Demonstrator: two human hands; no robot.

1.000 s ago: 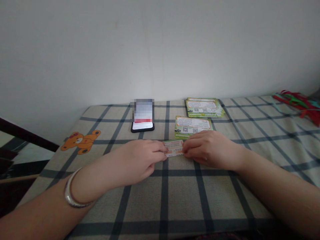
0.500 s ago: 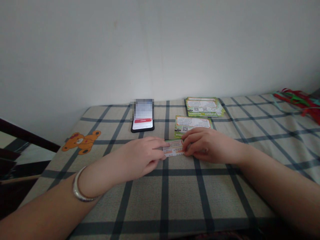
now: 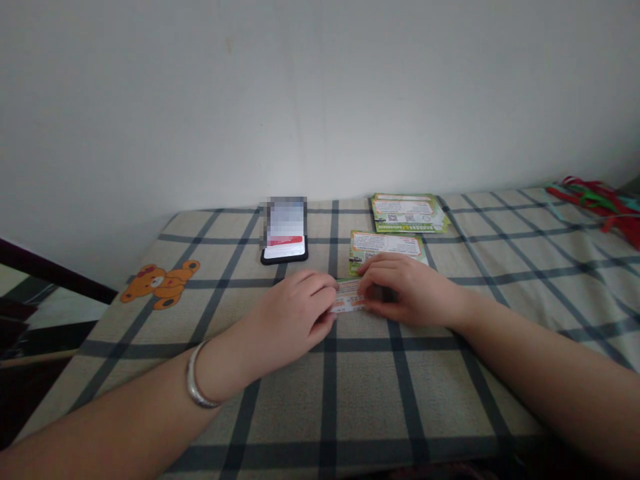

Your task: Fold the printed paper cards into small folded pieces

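Note:
A small white, orange and green printed leaflet (image 3: pixel 349 304) lies low on the checked tablecloth between my hands. It looks folded, and both its ends are covered by fingers. At its left end, the bent fingers of my left hand (image 3: pixel 303 310) are closed on the edge. My right hand (image 3: pixel 407 290) pinches the right end with thumb and fingers. Just behind, a second, flat green-bordered leaflet (image 3: pixel 385 243) is partly covered by my right hand. A silver bangle (image 3: pixel 195 377) circles my left wrist.
A stack of similar leaflets (image 3: pixel 407 212) rests near the wall. Left of it lies a phone (image 3: pixel 285 250) with a lit screen. An orange teddy bear cutout (image 3: pixel 163 285) lies at the table's left, and red and green ribbon-like strips (image 3: pixel 600 203) at the far right.
My left hand has shifted slightly and its fingers have curled more over the leaflet's left end. My right hand has moved slightly left along the leaflet.

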